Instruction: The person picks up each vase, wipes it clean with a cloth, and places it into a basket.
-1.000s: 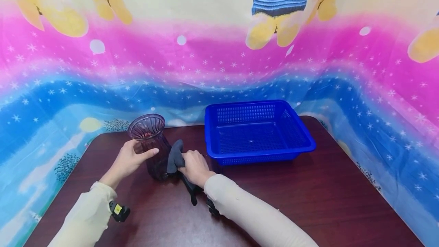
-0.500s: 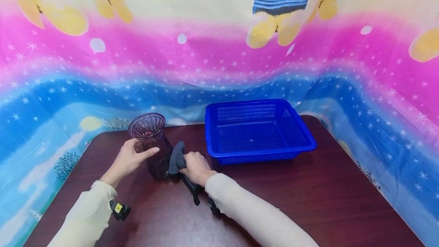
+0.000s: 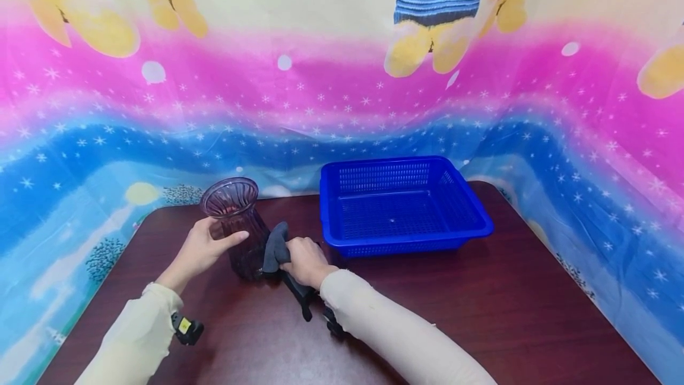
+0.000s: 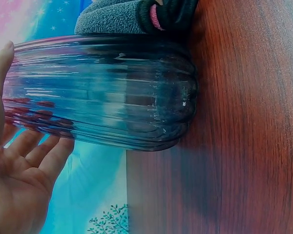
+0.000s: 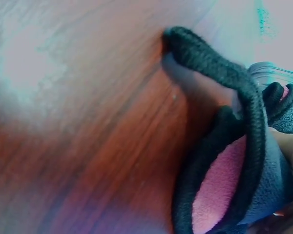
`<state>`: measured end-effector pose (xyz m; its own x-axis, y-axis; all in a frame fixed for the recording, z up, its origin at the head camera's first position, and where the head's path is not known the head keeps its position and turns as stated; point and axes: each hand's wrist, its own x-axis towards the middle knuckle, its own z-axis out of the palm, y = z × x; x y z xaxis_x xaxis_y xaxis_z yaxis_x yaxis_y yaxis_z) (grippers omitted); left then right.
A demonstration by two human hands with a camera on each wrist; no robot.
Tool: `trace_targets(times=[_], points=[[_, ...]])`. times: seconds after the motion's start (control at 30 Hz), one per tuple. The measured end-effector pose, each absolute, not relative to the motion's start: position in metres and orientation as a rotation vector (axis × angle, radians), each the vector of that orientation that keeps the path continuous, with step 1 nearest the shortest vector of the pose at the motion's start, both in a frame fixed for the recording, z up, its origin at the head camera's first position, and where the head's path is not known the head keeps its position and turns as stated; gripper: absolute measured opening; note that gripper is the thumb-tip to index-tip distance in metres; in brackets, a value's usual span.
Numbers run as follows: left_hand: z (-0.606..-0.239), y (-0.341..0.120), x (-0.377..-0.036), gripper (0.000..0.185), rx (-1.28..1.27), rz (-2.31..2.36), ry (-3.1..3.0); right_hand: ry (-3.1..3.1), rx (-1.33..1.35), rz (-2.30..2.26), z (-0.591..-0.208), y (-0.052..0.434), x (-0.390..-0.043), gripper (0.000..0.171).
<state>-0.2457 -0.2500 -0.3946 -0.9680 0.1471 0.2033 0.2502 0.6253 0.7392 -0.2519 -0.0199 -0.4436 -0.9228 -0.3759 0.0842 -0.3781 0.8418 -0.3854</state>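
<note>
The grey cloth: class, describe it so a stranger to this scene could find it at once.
On the dark wooden table, left of the blue basket, stands a ribbed purple glass vase. The right hand presses a grey cloth against its side. It is the only soft thing there, grey with black trim and pink lining.

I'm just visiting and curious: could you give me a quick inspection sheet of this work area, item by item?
Surface: dark reddish-brown wooden table, bare around the things.
Job's things: ribbed purple glass vase standing upright on the table; grey cloth with black edging and pink lining pressed against the vase's side.
Clutter: empty blue plastic mesh basket, apart from the vase.
Hands: left hand grips the vase below its rim; right hand grips the cloth.
Cables: nothing seen; small black devices sit at both wrists.
Surroundings: colourful cartoon-print sheet hangs behind and beside the table.
</note>
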Motion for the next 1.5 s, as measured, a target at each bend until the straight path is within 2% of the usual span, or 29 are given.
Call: trace_targets(times=[1.5], points=[[-0.397,-0.251,-0.247,0.049,-0.347,-1.269,-2.721,-2.810,0.708,0.895,-0.375,-0.028,-0.255,0.012]])
